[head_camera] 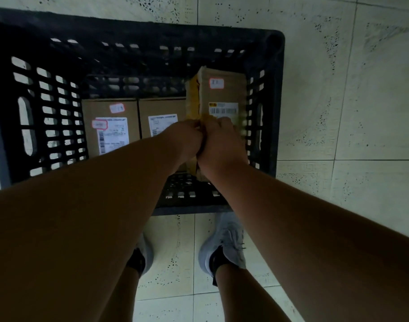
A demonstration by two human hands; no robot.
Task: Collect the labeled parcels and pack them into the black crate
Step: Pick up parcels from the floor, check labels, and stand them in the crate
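A black slotted crate [138, 38] stands on the tiled floor below me. Two brown cardboard parcels lie flat on its bottom, side by side: the left parcel [109, 126] and the middle parcel [162, 117], both with white shipping labels facing up. A third brown parcel [222, 94] with yellow tape and a barcode label is inside the crate against the right wall, tilted, higher than the others. My left hand [184, 138] and my right hand [219, 140] grip its near end, close together, both reaching down into the crate.
Pale speckled floor tiles [338, 112] surround the crate. My feet in grey shoes [224, 242] stand just in front of the crate's near wall. The far part of the crate floor behind the parcels is dark.
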